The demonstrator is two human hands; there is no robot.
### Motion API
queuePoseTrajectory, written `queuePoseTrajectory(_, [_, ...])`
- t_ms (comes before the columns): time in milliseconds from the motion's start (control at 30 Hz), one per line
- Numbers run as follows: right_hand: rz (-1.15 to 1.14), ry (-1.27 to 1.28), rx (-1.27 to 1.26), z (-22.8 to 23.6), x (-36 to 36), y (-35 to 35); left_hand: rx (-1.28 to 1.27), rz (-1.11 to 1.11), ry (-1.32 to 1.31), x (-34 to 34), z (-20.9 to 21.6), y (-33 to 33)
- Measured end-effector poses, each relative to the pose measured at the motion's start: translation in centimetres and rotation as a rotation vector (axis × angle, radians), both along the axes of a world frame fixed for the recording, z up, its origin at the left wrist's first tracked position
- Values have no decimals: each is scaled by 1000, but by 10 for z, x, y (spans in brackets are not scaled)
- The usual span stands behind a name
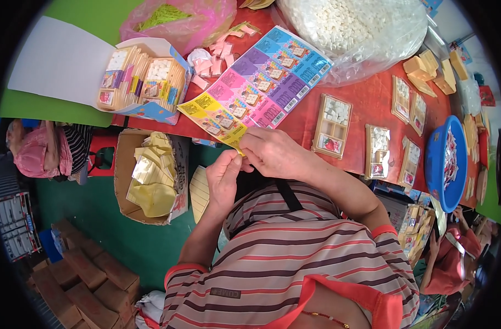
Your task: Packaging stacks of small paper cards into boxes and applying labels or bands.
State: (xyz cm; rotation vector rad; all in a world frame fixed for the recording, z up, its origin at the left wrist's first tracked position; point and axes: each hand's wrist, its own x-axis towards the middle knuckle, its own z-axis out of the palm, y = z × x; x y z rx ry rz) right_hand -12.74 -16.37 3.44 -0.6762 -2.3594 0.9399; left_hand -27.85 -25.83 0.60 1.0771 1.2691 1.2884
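Both hands meet at the near corner of a long sticker sheet (256, 82) with yellow, pink, purple and blue sections. My left hand (224, 174) pinches the yellow end at the table's edge. Pressed close beside it, my right hand (269, 151) has its fingers closed on the same corner. The fingertips overlap, so the exact grip is partly hidden. Most of the sheet lies flat on the red table. To the right of my right hand rests a small wooden tray (331, 126) with white pieces and a red item in its compartments.
An open box (143, 82) of filled trays stands at the left. Small pink packets (217, 60) lie behind it. A clear bag (355, 33) of white pieces sits at the back. A blue basin (447, 164) is at the right; a carton (146, 181) stands below the table.
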Motion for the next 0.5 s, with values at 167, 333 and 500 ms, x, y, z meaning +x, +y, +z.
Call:
queuePoseTrajectory(167, [58, 126, -151, -15, 6, 14, -37, 12, -81, 4, 9, 5])
queuePoseTrajectory(333, [67, 77, -43, -3, 5, 7, -20, 8, -1, 1, -2, 2])
queuePoseTrajectory(500, [18, -9, 143, -1, 3, 3, -20, -10, 135, -1, -3, 6])
